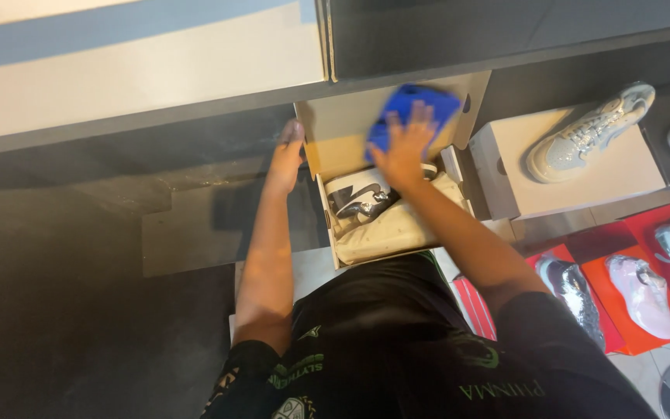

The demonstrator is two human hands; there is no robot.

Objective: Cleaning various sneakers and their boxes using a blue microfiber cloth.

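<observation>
- A long dark shelf unit (157, 155) runs across the top, and the open shoebox (350, 128) stands against its front edge; every place below is told from that shoebox.
- Behind and above the shoebox to its left, a broad pale box with a blue stripe (141, 54) lies on the shelf.
- The shoebox itself is brown card, its lid (335, 116) swung up and back, its body holding a white and black sneaker (358, 198) wrapped partly in cream tissue paper (397, 229).
- Right of the shoebox a white box (583, 174) bears a pale grey sneaker (591, 132).
- Lower right of the shoebox, red boxes (622, 310) carry a pink sneaker (645, 295) and a dark patterned sneaker (575, 291).
- The left hand (287, 155) rests at the shoebox's left wall, fingers wrapped over the lid's edge, steadying it.
- The right hand (403, 143) lies flat, fingers spread, pressing a blue cloth (412, 109) against the inside of the raised lid; it pins the cloth and does not clench it.
</observation>
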